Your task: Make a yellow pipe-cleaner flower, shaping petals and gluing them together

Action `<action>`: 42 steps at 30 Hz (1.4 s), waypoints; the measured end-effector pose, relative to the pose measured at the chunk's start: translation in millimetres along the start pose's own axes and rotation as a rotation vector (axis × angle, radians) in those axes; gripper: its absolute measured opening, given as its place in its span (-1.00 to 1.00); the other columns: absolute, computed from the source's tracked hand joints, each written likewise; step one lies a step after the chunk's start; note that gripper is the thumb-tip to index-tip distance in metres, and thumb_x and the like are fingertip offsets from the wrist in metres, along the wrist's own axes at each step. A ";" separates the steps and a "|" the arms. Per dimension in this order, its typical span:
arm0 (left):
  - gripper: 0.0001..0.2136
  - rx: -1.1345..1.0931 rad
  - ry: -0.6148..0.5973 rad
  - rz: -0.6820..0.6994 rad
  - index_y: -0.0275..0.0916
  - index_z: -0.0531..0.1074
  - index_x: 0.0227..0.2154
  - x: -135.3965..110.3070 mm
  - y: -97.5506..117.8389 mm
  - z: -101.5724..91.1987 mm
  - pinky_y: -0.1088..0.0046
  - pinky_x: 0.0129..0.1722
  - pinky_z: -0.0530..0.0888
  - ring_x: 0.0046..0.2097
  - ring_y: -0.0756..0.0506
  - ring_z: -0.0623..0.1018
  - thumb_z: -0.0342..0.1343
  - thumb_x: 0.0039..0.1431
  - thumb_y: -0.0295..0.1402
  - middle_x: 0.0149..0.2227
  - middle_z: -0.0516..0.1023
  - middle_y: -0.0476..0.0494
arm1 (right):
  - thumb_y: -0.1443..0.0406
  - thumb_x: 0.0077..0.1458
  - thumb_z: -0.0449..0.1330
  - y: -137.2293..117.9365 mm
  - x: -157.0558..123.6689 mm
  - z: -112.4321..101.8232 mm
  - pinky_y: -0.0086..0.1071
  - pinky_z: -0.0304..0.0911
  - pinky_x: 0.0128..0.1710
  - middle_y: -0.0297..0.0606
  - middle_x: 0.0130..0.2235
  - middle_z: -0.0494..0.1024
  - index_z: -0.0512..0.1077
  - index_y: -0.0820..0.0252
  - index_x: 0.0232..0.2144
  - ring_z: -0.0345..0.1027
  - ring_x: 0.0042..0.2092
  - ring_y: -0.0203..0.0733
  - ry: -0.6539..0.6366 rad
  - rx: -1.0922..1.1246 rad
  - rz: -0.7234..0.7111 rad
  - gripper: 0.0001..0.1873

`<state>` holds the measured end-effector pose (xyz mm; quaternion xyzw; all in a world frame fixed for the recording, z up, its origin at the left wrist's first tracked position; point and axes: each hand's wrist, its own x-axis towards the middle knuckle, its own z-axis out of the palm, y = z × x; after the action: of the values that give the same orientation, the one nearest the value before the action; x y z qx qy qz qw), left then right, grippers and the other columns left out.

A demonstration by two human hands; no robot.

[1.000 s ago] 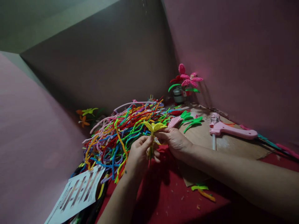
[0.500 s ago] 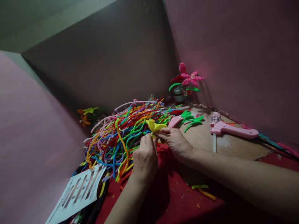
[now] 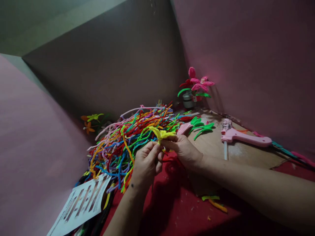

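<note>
A small yellow pipe-cleaner flower [image 3: 161, 133] is held up between both hands over the red cloth. My left hand [image 3: 145, 163] pinches its stem from below, fingers closed round it. Just under the petals, my right hand [image 3: 183, 150] grips the flower with thumb and fingertips together. Behind the hands lies a big heap of pipe cleaners [image 3: 124, 141] in many colours.
A pink glue gun [image 3: 243, 137] lies on a cardboard sheet [image 3: 236, 152] to the right, with green pipe-cleaner leaves [image 3: 201, 126] beside it. A pink flower in a small pot [image 3: 195, 87] stands in the corner. Orange and green flowers [image 3: 91, 122] lie at the left. A printed paper [image 3: 81, 203] lies at front left.
My left hand turned on the stem, rolling over it and back to a pinch from below. The yellow petals shifted slightly. My right hand stayed in place.
</note>
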<state>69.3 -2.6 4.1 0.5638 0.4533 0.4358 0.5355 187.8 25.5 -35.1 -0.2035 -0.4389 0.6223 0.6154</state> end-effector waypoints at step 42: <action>-0.94 -0.362 -0.330 -0.276 -0.28 0.27 -0.43 9.7 -2.0 -21.3 0.72 -0.78 0.02 -0.72 0.21 -0.13 0.01 0.07 -0.41 -0.65 0.06 0.18 | 0.30 -0.26 0.32 -0.3 1.9 -3.0 -0.42 0.02 -0.35 -0.36 -0.52 0.44 0.52 0.28 -0.49 0.16 -0.44 -0.38 -0.072 0.127 0.102 -0.81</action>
<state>50.4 11.3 3.2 0.4553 0.3469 0.3349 0.7485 190.1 28.2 -35.9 -0.1637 -0.4096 0.6861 0.5785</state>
